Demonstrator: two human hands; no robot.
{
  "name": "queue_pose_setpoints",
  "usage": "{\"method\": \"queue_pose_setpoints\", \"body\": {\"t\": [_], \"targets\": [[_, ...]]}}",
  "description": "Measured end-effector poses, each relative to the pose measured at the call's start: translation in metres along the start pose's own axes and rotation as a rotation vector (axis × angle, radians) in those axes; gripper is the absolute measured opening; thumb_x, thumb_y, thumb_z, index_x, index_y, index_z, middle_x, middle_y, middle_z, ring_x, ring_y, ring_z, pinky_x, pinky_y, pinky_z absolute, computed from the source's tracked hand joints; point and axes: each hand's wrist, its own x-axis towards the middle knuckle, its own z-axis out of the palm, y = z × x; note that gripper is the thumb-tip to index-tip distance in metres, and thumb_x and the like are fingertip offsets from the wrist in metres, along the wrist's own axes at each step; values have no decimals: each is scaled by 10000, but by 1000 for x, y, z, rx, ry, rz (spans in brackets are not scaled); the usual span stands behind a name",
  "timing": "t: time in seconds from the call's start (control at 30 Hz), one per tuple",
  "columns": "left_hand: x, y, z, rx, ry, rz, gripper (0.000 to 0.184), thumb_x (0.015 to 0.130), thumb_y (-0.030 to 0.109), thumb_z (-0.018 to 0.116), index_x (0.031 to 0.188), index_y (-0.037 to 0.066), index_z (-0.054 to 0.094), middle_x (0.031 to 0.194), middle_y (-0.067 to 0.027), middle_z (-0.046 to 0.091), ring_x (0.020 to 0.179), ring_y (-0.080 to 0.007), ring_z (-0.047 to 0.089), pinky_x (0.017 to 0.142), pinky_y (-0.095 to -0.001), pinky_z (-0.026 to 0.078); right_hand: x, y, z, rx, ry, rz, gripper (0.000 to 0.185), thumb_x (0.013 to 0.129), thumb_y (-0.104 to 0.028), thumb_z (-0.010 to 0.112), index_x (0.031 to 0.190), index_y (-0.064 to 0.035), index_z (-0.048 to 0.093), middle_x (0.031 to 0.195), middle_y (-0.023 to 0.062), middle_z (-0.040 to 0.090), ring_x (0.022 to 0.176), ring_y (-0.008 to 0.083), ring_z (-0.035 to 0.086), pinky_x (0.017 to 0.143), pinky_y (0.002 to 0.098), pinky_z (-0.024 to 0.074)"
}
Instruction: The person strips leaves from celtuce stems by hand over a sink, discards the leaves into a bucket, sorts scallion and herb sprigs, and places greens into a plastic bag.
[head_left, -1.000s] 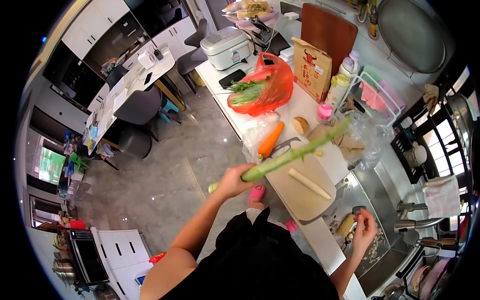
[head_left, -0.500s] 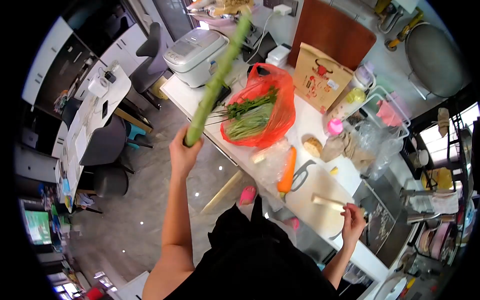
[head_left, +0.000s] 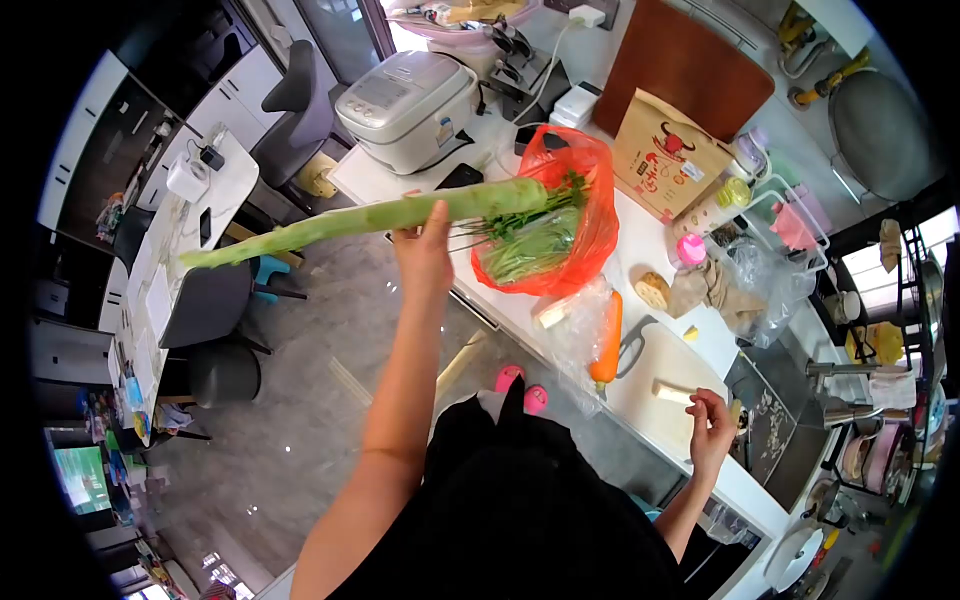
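Gripping the unpeeled-looking green stalk (head_left: pixel 350 222) above the counter (head_left: pixel 510 312) in our closed left hand (head_left: pixel 425 245), we have a bare pale stick (head_left: pixel 672 391) on the board (head_left: pixel 650 352), our half-curled right hand (head_left: pixel 712 430)'s hold unclear.

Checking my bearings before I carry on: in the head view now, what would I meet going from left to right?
Round stool → left hand → red bag → cut brown vegetable → right hand → hanging pan.
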Motion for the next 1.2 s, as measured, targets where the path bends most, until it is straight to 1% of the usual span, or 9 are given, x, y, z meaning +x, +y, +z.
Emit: {"method": "queue_pose_setpoints", "body": {"t": [0.03, 0.23, 0.3, 0.47, 0.57, 0.73, 0.97, 1.07, 1.2], "targets": [[3, -11, 4, -24, 27, -20, 417, 795, -7, 633, 1159, 41, 437, 1015, -78, 528, 905, -154, 538, 781, -278, 472, 3, 1, 3, 28, -6, 1, 139, 875, -74, 536, 947, 31, 594, 786, 83, 625, 677, 127, 603, 613, 243, 478], [43, -97, 18, -21, 102, -51, 454, 747, -44, 658, 1145, 57, 466, 965, -46, 552, 873, -122, 538, 706, -265, 456, -2, -3, 17, -64, -30, 20, 139, 866, -48, 533, 963, 31, 594, 798, 102, 635, 667, 134, 608, 603, 242, 479], [58, -123, 26, -142, 210, -215, 471, 741, -55, 657, 1149, 81, 464, 993, -46, 546, 886, -140, 537, 709, -284, 456, -7, -4, 16, -60, 13, 49, 141, 866, -45, 530, 966, 30, 595, 797, 106, 636, 667, 138, 611, 593, 244, 481], [76, -158, 34, -264, 304, -404, 419, 774, -59, 621, 1120, 76, 428, 1099, -69, 487, 1002, -215, 519, 889, -450, 457, -31, -18, 29, -153, 121, 185, 156, 873, -50, 522, 979, 44, 586, 814, 110, 630, 689, 142, 607, 616, 254, 494], [84, -167, 27, -294, 314, -475, 392, 776, -52, 623, 1091, 77, 428, 1106, -77, 489, 1005, -227, 519, 890, -477, 459, -38, -22, 48, -137, 162, 213, 159, 875, -51, 519, 985, 46, 582, 814, 107, 627, 693, 141, 599, 636, 258, 496], [99, -182, 22, -217, 322, -582, 395, 782, -50, 616, 1102, 69, 416, 1084, -81, 514, 978, -236, 546, 882, -422, 479, -43, -46, 76, -110, 267, 255, 134, 845, -8, 525, 945, 45, 596, 785, 104, 639, 688, 141, 614, 614, 242, 485], [103, -160, 12, -126, 178, -561, 404, 785, -42, 620, 1131, 34, 426, 1112, -87, 498, 1026, -213, 528, 884, -381, 478, -40, -53, 94, -162, 236, 287, 128, 818, 20, 537, 927, 51, 596, 774, 110, 640, 658, 143, 621, 606, 239, 485], [101, -134, 5, -70, -14, -451, 453, 803, -22, 609, 1205, 24, 405, 1129, -96, 493, 1041, -191, 518, 880, -336, 465, -33, -59, 96, -173, 225, 307, 126, 822, 12, 540, 929, 42, 599, 769, 105, 639, 657, 139, 619, 604, 241, 485], [104, -82, -4, 35, -208, -274, 406, 816, -4, 585, 1183, 14, 410, 1096, -98, 511, 1019, -183, 520, 883, -326, 450, -27, -56, 97, -147, 227, 299, 126, 826, -1, 542, 927, 44, 601, 758, 100, 630, 658, 128, 606, 608, 241, 486]]}}
